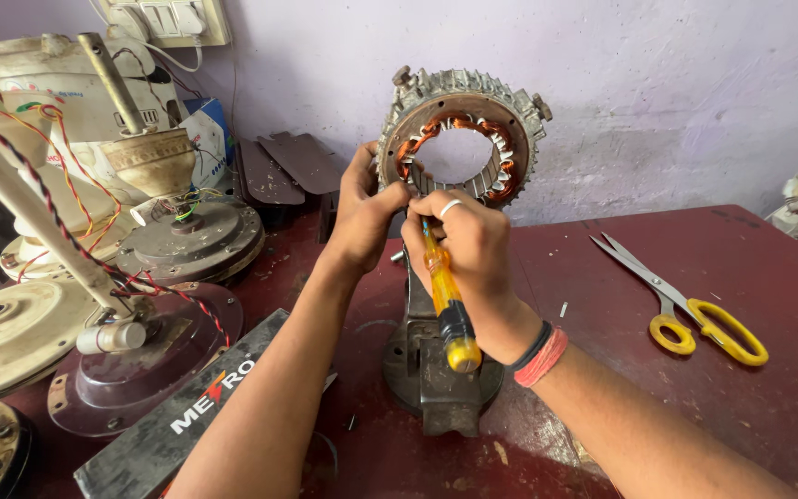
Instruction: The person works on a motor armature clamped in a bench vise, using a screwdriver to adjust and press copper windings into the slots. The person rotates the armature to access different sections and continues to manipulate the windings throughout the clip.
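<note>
Screwdriver tip up at the stator

Screwdriver (446,300) runs steeply, yellow handle end low toward the bench (658,388), blade up above the grip into the stator ring (459,134). Right hand (468,245) is clamped around its upper handle; left hand (362,217) pinches the ring's edge just beside.

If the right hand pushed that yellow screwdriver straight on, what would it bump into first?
Probably the stator ring: the right hand aims the screwdriver up at its lower-left inner edge, where the tip looks already touching.
</note>
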